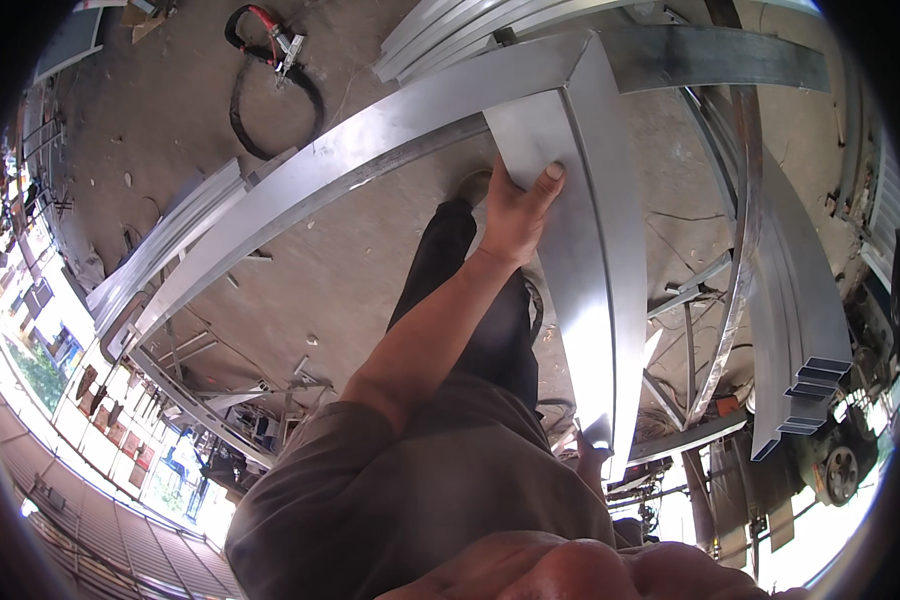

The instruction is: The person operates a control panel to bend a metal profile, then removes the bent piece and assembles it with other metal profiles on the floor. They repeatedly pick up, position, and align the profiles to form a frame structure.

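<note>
The concrete floor (170, 110) underlies everything. Across it a long silver bar (370, 130) sweeps from near left to the far corner, where it meets a wide silver tube (610, 250) along a diagonal seam. That tube runs from there toward the near side, just right of the person's legs. The two ends look closely matched, so that much appears done; whether the seam is fastened I cannot tell. With the tube held by hand, settling it looks not yet finished. Stacked profiles (785, 290) stand at the right, and more lengths (175, 240) lie at the left, apart from the joint. The left hand (515, 220) grips the tube's left edge, thumb on top. The right hand (592, 465) is mostly hidden by its near end; its grip cannot be told.
</note>
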A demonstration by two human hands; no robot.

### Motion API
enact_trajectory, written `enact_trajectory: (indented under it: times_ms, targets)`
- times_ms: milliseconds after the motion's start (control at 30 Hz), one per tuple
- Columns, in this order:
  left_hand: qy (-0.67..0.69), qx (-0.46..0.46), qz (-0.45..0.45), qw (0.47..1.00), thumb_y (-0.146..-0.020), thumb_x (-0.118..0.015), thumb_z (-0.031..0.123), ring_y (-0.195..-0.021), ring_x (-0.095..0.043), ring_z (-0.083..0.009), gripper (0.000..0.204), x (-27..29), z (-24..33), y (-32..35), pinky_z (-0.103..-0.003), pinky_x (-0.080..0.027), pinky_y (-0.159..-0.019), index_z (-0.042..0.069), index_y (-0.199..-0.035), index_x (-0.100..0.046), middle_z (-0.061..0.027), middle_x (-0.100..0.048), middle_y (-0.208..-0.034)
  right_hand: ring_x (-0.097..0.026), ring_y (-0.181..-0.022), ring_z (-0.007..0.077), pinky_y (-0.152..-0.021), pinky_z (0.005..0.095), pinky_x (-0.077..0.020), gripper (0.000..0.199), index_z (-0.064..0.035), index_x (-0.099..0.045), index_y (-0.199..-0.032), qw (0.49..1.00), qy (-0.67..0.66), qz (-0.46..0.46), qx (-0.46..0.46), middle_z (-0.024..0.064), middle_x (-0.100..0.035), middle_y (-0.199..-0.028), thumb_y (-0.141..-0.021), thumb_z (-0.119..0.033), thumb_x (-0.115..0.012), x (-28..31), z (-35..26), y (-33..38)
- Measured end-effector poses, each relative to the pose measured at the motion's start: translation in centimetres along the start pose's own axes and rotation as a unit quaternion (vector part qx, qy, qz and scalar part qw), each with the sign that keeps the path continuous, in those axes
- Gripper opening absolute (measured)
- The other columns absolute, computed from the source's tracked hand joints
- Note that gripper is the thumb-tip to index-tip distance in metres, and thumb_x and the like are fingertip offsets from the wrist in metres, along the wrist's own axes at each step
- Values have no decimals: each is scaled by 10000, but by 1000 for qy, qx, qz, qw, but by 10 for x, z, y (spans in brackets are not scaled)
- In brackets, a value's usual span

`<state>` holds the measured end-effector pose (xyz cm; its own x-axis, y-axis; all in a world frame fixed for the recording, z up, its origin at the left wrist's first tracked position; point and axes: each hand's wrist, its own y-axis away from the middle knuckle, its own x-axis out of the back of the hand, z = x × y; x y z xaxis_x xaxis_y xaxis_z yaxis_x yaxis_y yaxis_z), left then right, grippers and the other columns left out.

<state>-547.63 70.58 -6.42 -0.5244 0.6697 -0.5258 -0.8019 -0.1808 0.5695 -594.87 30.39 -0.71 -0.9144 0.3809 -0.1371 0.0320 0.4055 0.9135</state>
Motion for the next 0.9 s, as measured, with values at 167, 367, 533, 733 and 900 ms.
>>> enact_trajectory:
  times_ms: [167,367,533,733,900]
  targets:
    - [-4,0,4,1000,-973,-793,296,-976,-585,-102,558,3,-4,-2,-272,-511,-863,21,-1341,-477,-43,-620,-1168,-410,-1426,393,-1164,474,-405,999,108,-349,-1529,1000,25,0,8,273,-320,-1620,-856,-439,-844,-9,12,-1]
    - [-15,-6,-5,1000,-978,-787,258,-979,-590,-98,516,5,-5,-3,-268,-513,-869,33,-1330,-483,-35,-619,-1151,-421,-1415,390,-1155,471,-413,982,107,-361,-1521,999,39,5,16,271,-337,-1607,-862,-446,-837,-11,17,-2]
    - [4,11,-9,1000,-988,-774,265,-969,-589,-96,502,4,-3,-1,-268,-511,-858,47,-1334,-483,-23,-617,-1141,-430,-1405,388,-1148,469,-419,969,105,-371,-1514,999,49,3,18,268,-351,-1596,-868,-451,-831,-10,18,-5]
    - [-14,11,-13,1000,-998,-761,278,-976,-577,-93,521,5,-2,3,-267,-504,-871,53,-1356,-457,-27,-610,-1159,-440,-1393,385,-1139,466,-427,953,104,-382,-1506,999,52,4,17,266,-369,-1582,-874,-457,-824,-10,23,-9]
    - [-24,7,-10,1000,-1003,-755,276,-993,-570,-94,530,7,-4,5,-268,-500,-878,51,-1368,-443,-28,-605,-1172,-449,-1383,383,-1132,464,-433,940,103,-392,-1499,998,53,4,20,264,-383,-1571,-879,-462,-818,-10,25,-8]
